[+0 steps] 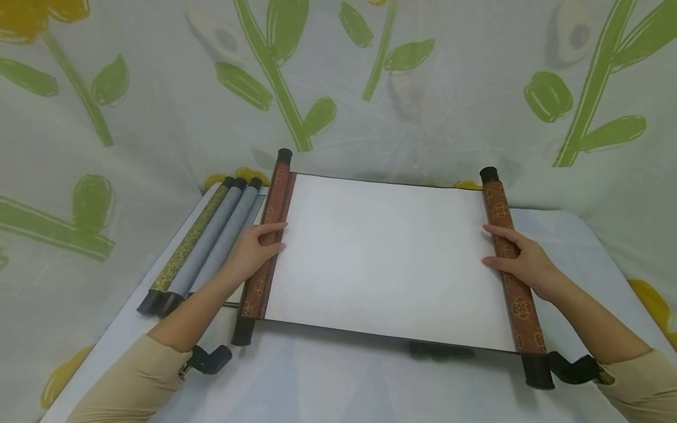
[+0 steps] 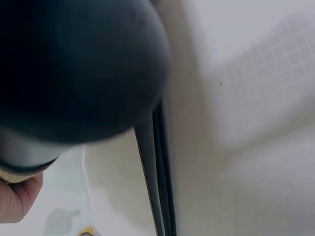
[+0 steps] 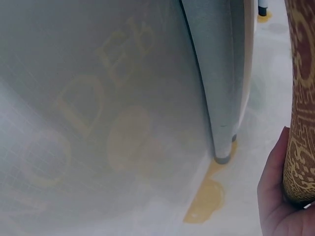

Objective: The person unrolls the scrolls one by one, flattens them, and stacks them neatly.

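Observation:
A hanging scroll, its blank white sheet partly unrolled, stretches between two brown flower-patterned rollers with black end knobs. My left hand grips the left roller near its middle, fingertips at the sheet's edge. Around the right roller my right hand holds on in the same way. The scroll is tilted, its far edge higher in the head view. A big dark rounded shape blocks much of the left wrist view. In the right wrist view, fingers wrap the patterned roller's lower end.
On the left of the white table lie rolled scrolls side by side, one yellow-green patterned and two grey-blue, the nearer one beside the left roller. A dark object peeks out under the sheet. A plant-print curtain hangs behind.

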`<state>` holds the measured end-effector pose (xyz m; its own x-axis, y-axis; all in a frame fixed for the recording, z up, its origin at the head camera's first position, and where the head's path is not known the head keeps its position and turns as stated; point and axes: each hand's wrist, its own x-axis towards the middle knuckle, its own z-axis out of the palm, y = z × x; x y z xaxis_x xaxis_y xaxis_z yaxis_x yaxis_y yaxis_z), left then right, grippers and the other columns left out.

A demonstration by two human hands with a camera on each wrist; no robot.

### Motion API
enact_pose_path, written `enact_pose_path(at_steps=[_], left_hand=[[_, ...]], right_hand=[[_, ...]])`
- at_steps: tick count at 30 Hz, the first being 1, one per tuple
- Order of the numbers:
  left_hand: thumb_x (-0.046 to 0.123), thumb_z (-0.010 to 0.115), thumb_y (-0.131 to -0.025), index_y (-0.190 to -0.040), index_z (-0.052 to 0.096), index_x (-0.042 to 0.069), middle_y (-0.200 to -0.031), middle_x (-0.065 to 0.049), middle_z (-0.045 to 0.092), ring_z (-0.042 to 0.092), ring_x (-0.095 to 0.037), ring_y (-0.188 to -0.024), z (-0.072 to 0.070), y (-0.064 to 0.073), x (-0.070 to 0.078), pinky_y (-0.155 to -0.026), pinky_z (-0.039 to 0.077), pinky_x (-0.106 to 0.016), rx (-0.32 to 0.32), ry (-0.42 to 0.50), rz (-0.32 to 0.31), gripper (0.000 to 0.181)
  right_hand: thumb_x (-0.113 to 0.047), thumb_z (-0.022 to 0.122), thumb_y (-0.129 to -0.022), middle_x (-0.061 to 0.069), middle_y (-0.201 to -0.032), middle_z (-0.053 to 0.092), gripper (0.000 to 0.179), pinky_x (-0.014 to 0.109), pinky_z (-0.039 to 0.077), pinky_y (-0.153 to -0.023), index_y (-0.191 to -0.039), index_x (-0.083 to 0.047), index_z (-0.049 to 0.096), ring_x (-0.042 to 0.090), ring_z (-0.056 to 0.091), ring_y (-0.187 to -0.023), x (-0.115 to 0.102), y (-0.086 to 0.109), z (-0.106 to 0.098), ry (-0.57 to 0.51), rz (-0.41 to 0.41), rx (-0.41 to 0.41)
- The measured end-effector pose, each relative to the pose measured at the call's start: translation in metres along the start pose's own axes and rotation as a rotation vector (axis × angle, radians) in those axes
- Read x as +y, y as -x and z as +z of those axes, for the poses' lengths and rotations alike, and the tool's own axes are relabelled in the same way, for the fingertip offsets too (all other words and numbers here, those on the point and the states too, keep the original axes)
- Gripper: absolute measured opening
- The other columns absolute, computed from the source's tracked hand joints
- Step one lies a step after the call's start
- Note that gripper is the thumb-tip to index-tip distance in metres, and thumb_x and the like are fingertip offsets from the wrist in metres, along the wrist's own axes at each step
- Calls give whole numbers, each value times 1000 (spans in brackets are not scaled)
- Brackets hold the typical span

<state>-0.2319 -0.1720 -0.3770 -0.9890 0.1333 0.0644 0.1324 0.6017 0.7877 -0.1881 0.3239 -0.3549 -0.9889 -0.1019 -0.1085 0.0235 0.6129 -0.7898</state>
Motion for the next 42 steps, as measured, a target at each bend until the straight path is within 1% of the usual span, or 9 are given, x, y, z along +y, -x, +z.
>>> enact_pose_path(at_steps=[8, 12, 14, 16, 20, 31, 36, 38, 42], left_hand=[[6, 54, -93, -132, 55, 8, -140, -24, 41, 31, -42, -134, -7, 0, -1, -105, 27, -59, 11, -19, 14, 39], [3, 51, -94, -131, 55, 6, -139, -27, 40, 31, -43, -133, -10, -1, -3, -105, 28, -59, 5, -3, 38, 38], [2, 51, -93, -131, 55, 5, -138, -28, 39, 31, -44, -132, -10, -1, -4, -104, 29, -59, 2, 5, 41, 38], [5, 55, -93, -132, 55, 6, -139, -27, 39, 30, -44, -133, -11, -2, -6, -105, 27, -60, 1, 0, 34, 39], [11, 66, -87, -134, 54, 7, -143, -25, 38, 25, -44, -136, -13, -5, -7, -107, 19, -63, -12, 1, 11, 48], [12, 67, -86, -137, 51, 10, -145, -23, 36, 23, -44, -137, -17, -5, -9, -106, 17, -65, -28, -12, -28, 53], [12, 66, -88, -136, 51, 9, -144, -24, 37, 25, -43, -136, -21, -4, -11, -107, 18, -62, -28, -11, -3, 50], [11, 63, -90, -136, 52, 9, -143, -24, 36, 26, -43, -136, -23, -3, -12, -107, 21, -61, -19, -13, 0, 47], [11, 57, -93, -136, 52, 10, -136, -26, 37, 34, -42, -128, -26, -2, -13, -100, 33, -58, -11, -20, -8, 43]], right_hand=[[-9, 60, -90, 28, -154, 11, 68, 72, 10, -101, -149, -8, 26, 51, 2, -139, 4, 0, -4, 17, -65, 7], [-8, 52, -93, 27, -154, 13, 62, 55, 29, -103, -149, -12, 27, 48, 10, -139, 5, 1, -7, 59, -53, 6], [-9, 52, -94, 27, -153, 13, 61, 54, 31, -102, -149, -12, 27, 48, 11, -138, 5, 1, -7, 65, -42, 7], [-15, 58, -93, 27, -154, 12, 65, 56, 29, -103, -150, -11, 26, 48, 8, -139, 6, 0, -6, 58, -29, 8], [-24, 71, -85, 27, -155, 6, 82, 71, 11, -102, -150, -10, 24, 50, -2, -139, 5, 0, -6, 22, 2, 15], [-22, 74, -82, 26, -155, 5, 85, 72, 10, -101, -150, -14, 24, 49, -3, -139, 2, -1, -8, 16, -9, 1], [-10, 66, -87, 27, -155, 6, 74, 74, 8, -100, -150, -14, 26, 50, -3, -139, 7, -2, -10, 11, -43, -15], [-5, 58, -90, 27, -154, 7, 69, 71, 15, -101, -150, -15, 26, 49, 2, -139, 9, -2, -11, 16, -48, -19], [-3, 47, -91, 26, -154, 9, 63, 69, 19, -100, -150, -16, 27, 49, 6, -138, 10, -2, -13, 10, -50, -11]])
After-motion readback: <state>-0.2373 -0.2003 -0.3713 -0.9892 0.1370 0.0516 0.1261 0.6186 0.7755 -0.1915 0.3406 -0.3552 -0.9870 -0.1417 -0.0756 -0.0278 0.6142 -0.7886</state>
